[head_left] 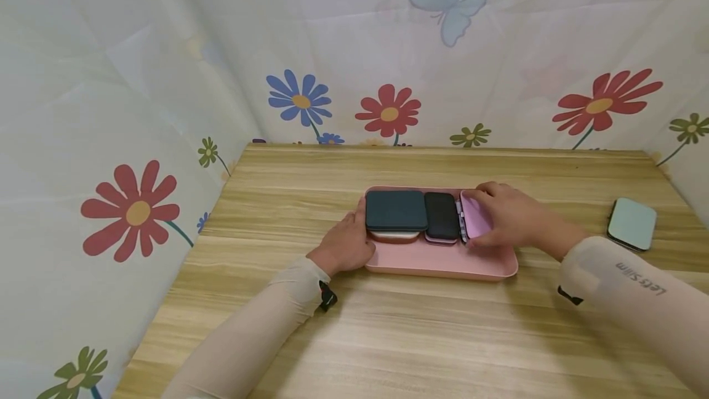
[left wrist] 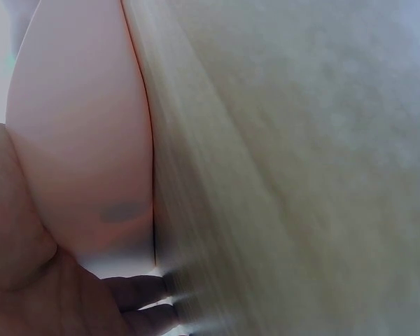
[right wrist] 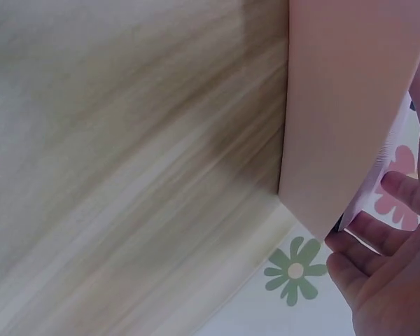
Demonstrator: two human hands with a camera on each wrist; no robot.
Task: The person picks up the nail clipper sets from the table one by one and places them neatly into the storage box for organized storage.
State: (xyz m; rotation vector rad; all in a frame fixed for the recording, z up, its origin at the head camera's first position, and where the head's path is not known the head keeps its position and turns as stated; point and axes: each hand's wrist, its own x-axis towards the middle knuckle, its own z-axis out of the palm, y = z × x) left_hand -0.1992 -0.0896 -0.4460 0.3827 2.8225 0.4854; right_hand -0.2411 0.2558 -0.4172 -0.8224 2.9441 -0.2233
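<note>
A pink tray (head_left: pixel 437 261) lies on the table with flat, rounded-corner cases along its far side. At its left end, a dark teal case (head_left: pixel 396 209) covers a white and a brown edge. Beside it a black case (head_left: pixel 442 216) sits over a pinkish one. My right hand (head_left: pixel 506 217) holds a lilac case (head_left: pixel 477 214) at the tray's right end, thumb on the near side and fingers on the far side. A thin patterned edge (head_left: pixel 461 221) shows left of the lilac case. Against the tray's left wall rests my left hand (head_left: pixel 346 242), fingers extended.
A mint-green case (head_left: pixel 632 224) lies on the wooden table (head_left: pixel 288 202), right of the tray and beyond my right forearm. A flowered curtain (head_left: pixel 343 36) hangs behind and at the sides of the table.
</note>
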